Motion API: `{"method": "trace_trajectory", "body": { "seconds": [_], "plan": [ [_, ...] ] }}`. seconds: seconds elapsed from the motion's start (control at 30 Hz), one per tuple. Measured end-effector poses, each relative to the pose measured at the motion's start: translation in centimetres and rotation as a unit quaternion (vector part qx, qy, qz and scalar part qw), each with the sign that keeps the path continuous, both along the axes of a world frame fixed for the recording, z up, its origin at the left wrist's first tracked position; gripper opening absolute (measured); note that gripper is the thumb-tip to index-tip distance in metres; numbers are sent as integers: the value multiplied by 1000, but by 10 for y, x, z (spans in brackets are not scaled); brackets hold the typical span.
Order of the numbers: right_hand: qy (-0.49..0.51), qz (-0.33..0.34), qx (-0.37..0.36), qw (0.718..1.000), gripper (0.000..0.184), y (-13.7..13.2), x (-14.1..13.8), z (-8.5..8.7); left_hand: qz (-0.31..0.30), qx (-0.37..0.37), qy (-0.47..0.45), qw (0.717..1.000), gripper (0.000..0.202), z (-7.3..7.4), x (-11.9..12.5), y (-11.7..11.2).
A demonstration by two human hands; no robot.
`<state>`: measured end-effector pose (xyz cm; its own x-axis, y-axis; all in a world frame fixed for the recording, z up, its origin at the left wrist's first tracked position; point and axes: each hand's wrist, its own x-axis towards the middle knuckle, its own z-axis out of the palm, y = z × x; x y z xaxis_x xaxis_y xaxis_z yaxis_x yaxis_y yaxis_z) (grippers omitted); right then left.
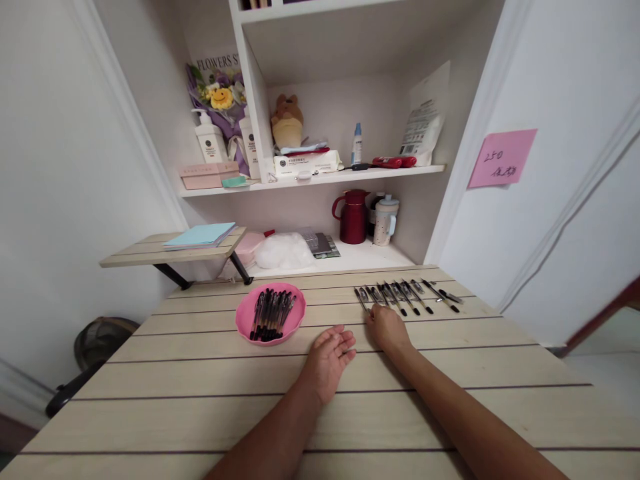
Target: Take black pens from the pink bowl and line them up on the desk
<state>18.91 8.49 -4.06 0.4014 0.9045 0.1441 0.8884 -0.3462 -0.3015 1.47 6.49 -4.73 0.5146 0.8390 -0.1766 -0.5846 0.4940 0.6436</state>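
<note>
My right hand [389, 327] is closed, its fingertips on the lower end of a black pen [361, 299] at the left end of a row. The other pens in that row [407, 293] lie slanted side by side on the desk, with what look like loose caps near their upper ends. Beside it, my left hand [330, 360] rests just above or on the desk, palm turned inward, fingers loosely spread and holding nothing. To the left stands a pink scalloped bowl [241, 319] with a bundle of black capped pens [271, 313] in it.
The slatted wooden desk [210, 407] meets a white shelf unit at the back. A small raised stand [135, 253] bears blue paper [200, 235] at back left. On the shelves are a red jug [354, 217], a tumbler [385, 223] and a plastic bag [284, 251].
</note>
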Motion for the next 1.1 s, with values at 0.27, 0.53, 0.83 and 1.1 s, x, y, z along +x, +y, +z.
{"method": "trace_trajectory", "body": {
  "seconds": [0.27, 0.53, 0.83, 1.1],
  "plan": [
    [0, -2, 3, 1000, 18, 0, 0, 2, -1, 3, 0, 1000, 30, 0, 0, 0],
    [4, -1, 11, 1000, 21, -2, 0, 5, -1, 6, 1, 1000, 28, 1, 0, -1],
    [2, 19, 10, 1000, 19, -12, -7, 7, -2, 6, 0, 1000, 29, 1, 1, -1],
    [6, 66, -7, 998, 22, -28, -29, 13, -3, 8, -1, 1000, 27, 2, 1, -1]
  ]
}}
